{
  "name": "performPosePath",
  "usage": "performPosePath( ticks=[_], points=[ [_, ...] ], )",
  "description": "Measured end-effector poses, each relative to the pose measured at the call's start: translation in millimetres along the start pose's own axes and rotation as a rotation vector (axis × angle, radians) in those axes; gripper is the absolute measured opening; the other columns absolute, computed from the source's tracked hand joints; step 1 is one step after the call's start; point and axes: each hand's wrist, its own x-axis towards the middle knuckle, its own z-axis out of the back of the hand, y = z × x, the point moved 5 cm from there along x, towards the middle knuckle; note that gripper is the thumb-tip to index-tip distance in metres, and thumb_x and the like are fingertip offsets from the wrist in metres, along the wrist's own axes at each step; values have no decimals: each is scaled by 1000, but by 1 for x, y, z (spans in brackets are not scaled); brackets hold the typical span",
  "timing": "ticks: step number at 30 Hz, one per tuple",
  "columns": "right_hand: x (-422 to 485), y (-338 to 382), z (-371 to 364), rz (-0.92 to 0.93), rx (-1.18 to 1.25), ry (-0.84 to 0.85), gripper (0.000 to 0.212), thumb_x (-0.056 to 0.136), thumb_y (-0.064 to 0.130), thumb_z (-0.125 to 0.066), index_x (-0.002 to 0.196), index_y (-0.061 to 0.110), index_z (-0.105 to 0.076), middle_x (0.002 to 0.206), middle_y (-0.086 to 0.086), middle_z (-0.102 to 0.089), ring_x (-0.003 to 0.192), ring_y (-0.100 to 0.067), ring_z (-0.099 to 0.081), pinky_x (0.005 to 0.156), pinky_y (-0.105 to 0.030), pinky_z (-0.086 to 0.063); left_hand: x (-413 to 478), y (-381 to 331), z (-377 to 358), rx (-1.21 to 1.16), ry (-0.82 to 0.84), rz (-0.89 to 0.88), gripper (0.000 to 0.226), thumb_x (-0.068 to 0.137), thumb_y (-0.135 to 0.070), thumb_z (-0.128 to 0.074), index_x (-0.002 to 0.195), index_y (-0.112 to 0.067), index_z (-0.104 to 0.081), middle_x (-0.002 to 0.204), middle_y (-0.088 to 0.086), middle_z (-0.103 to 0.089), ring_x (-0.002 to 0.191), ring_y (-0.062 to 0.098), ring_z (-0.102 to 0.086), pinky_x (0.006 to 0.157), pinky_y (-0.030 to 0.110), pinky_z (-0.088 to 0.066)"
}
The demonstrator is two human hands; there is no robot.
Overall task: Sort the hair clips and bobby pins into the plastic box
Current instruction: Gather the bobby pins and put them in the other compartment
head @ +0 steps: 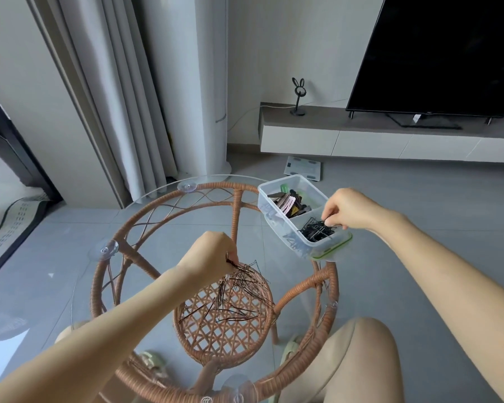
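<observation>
My left hand (211, 254) pinches loose bobby pins (239, 289) on the glass tabletop (169, 205); my right hand (346, 209) pinches more in the plastic box (266, 209), the compartment nearer me

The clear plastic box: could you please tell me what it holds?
Far compartment: flat pink, brown and black hair clips. Near compartment: thin black bobby pins, some pinched by the right hand. Anything beneath either pile is covered.

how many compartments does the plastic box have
2 in the plastic box: the far one holds hair clips, the near one bobby pins, pinched by the right hand. The hand hides part of one edge.
</observation>
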Motion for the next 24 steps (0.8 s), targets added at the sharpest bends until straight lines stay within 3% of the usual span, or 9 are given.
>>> performPosePath(
  ticks=[2, 4, 6, 9, 12, 16, 19, 22, 24],
  points=[
    [9, 5, -8, 37, -23, 31, 15, 76, 3, -68, 88, 8, -74, 85, -5, -72, 63, 3, -61, 61, -8, -43, 1, -7, 10, -17, -7, 1, 14, 77, -6, -68, 89, -10, -75, 94, 5, -74, 81, 19, -69, 71, 20, -52],
    [16, 5, -15, 44, -17, 64, 18, 75, 3, -69, 90, 12, -74, 93, -5, -73, 83, -13, -66, 77, -22, -49, 3, -15, 20, -28, -9, -4, 14, 77, -4, -67, 87, -9, -75, 91, 7, -74, 73, 20, -68, 72, 25, -56],
    [19, 1, -18, 42, -22, 79, 21, 75, 4, -70, 93, 15, -73, 96, -4, -72, 89, -17, -66, 83, -29, -51, 6, -24, 29, -33, -12, -15, 13, 78, -4, -67, 86, -9, -74, 87, 8, -74, 68, 19, -68, 70, 27, -58],
    [16, -8, -16, 38, -39, 59, 26, 75, 4, -67, 96, 19, -72, 99, -3, -71, 91, -18, -63, 85, -33, -51, 13, -38, 39, -19, 0, -37, 9, 78, -6, -67, 84, -9, -74, 81, 7, -75, 60, 14, -66, 60, 18, -53],
    [10, -19, -6, 15, 0, -51, 33, 81, -2, -53, 101, 18, -70, 107, -4, -70, 99, -20, -62, 92, -36, -49, 27, -58, 45, -45, 11, -68, 6, 79, -7, -67, 80, -10, -73, 74, 8, -75, 59, 17, -71, 62, 24, -58],
    [-5, -33, 6, -6, 60, -192, 28, 87, 4, -50, 102, 17, -70, 109, -2, -70, 103, -20, -61, 90, -27, -45, 56, -98, 42, -69, -16, -145, 6, 79, -10, -67, 80, -11, -73, 70, 6, -75, 45, -1, -58, 61, 12, -52],
    [-17, -42, 11, -12, 108, -242, 25, 87, 6, -53, 99, 16, -71, 105, -3, -72, 98, -20, -63, 84, -25, -44, 84, -128, 28, -90, 13, -149, 9, 78, -7, -67, 83, -9, -74, 46, -8, -66, 38, -4, -56, 59, 7, -51],
    [-27, -50, 11, -30, 160, -267, 24, 86, 6, -54, 98, 18, -72, 101, -4, -72, 94, -20, -64, 85, -28, -48, 116, -146, 1, -33, 101, -51, 9, 77, -2, -64, 80, -4, -73, 59, 1, -73, 55, 7, -69, 65, 17, -58],
    [-33, -55, 8, -34, 179, -259, 23, 86, 7, -55, 97, 19, -72, 100, -3, -72, 93, -20, -65, 84, -28, -48, 130, -149, -17, -29, 128, 36, 15, 79, -4, -62, 65, -9, -61, 34, -4, -60, 33, -2, -58, 39, 9, -47]
  ],
)
